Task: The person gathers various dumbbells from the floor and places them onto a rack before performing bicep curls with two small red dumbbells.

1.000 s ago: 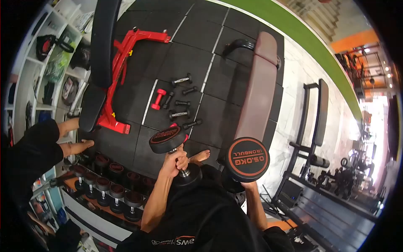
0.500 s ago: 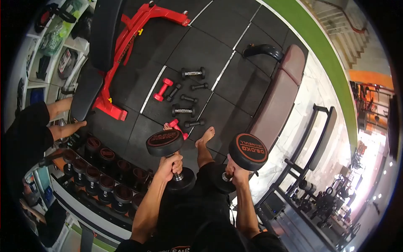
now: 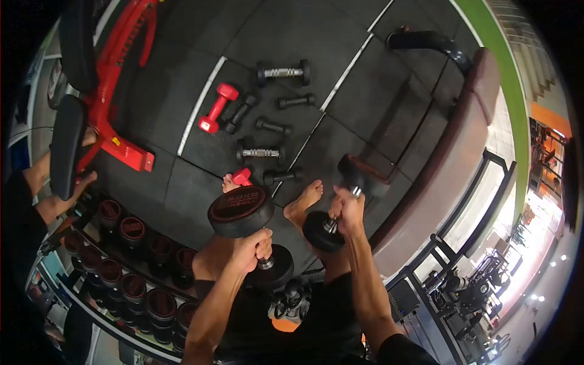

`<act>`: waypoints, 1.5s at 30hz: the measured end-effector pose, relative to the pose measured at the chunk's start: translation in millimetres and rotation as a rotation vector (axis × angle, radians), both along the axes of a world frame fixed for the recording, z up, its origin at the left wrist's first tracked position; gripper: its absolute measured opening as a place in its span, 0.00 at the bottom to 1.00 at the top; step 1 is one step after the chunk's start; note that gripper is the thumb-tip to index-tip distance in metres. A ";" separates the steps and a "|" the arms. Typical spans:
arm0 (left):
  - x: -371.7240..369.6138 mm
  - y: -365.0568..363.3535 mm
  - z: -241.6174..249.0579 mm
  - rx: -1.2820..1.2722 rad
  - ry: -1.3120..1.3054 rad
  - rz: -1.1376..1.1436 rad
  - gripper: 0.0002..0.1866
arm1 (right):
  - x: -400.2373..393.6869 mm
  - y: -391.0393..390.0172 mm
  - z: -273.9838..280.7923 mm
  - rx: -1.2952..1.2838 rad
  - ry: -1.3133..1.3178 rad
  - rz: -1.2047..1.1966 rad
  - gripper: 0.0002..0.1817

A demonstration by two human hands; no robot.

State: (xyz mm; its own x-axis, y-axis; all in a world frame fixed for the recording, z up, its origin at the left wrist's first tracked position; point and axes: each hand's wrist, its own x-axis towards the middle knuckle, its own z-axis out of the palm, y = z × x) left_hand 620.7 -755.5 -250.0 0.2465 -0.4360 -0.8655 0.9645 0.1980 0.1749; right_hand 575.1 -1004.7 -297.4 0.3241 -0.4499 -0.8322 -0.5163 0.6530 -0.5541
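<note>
My left hand [image 3: 252,250] is closed around the handle of a black round-headed dumbbell [image 3: 240,213]. One end face with orange-brown lettering tilts up toward me; the other head hangs by my lap. My right hand [image 3: 348,212] grips a matching dumbbell [image 3: 324,232], held out over the floor past my right foot. Its far head is blurred. On the floor beyond lie a red dumbbell [image 3: 217,109], a chrome-handled dumbbell [image 3: 283,72], another chrome-handled one [image 3: 260,152] and several small black dumbbells [image 3: 274,126]. A second red dumbbell [image 3: 242,176] is partly hidden near my left foot.
A rack of round-headed dumbbells [image 3: 134,286] stands close on my left. Further left are a red-framed bench [image 3: 112,103] and another person's bare legs [image 3: 55,188]. A brown padded bench [image 3: 444,164] runs along my right, beside a black metal frame [image 3: 438,243].
My view has tipped and come nearer the floor dumbbells. The right dumbbell has swung so its lettered face no longer points up at me. Both hands keep their grip.
</note>
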 end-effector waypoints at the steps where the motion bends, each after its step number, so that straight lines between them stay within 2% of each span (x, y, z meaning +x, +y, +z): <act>1: -2.7 0.9 -17.7 0.015 0.008 -0.013 0.14 | -0.2 -3.3 -27.6 -0.027 0.000 0.013 0.19; 6: -14.1 13.8 -91.4 0.026 0.108 -0.049 0.18 | 24.9 -26.5 -149.9 0.035 0.109 -0.048 0.17; 11: -3.2 29.6 -122.2 0.131 0.136 -0.167 0.18 | 35.3 -50.1 -256.4 0.040 0.104 -0.079 0.15; 16: 7.7 34.6 -136.6 0.182 0.104 -0.164 0.19 | 63.7 -56.4 -323.4 -0.066 0.149 -0.082 0.13; 22: 27.7 30.1 -152.9 0.181 0.061 -0.120 0.19 | 80.7 -75.1 -384.3 -0.038 0.182 -0.045 0.10; 26: 31.7 25.0 -162.0 0.207 0.124 -0.023 0.15 | 81.5 -77.3 -409.9 -0.047 0.226 -0.076 0.11; 32: 54.9 11.4 -173.4 0.235 0.085 -0.031 0.09 | 84.0 -74.1 -422.8 -0.170 0.356 -0.138 0.15; 35: 68.1 3.1 -181.5 0.260 -0.017 -0.061 0.17 | 93.0 -65.6 -426.8 -0.321 0.489 -0.143 0.15; 39: 92.0 -5.4 -187.7 0.295 0.037 -0.072 0.17 | 95.2 -62.4 -434.1 -0.440 0.560 -0.118 0.14; 41: 99.8 0.6 -192.6 0.289 0.113 -0.029 0.17 | 86.1 -71.9 -442.4 -0.481 0.656 0.031 0.12; 43: 114.9 6.0 -194.6 0.326 0.026 -0.022 0.22 | 87.8 -67.7 -428.8 -0.380 0.498 -0.106 0.10; 45: 125.4 16.7 -199.4 0.466 -0.006 -0.017 0.22 | 89.5 -66.6 -429.1 -0.383 0.478 -0.089 0.11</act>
State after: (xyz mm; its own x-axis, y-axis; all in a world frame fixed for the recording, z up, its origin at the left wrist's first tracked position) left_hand 746.1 -738.9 -449.4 0.2479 -0.0053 -0.9688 0.9657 0.0808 0.2467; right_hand 664.7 -1071.2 -726.5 -0.0970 -0.7535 -0.6503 -0.7179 0.5055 -0.4787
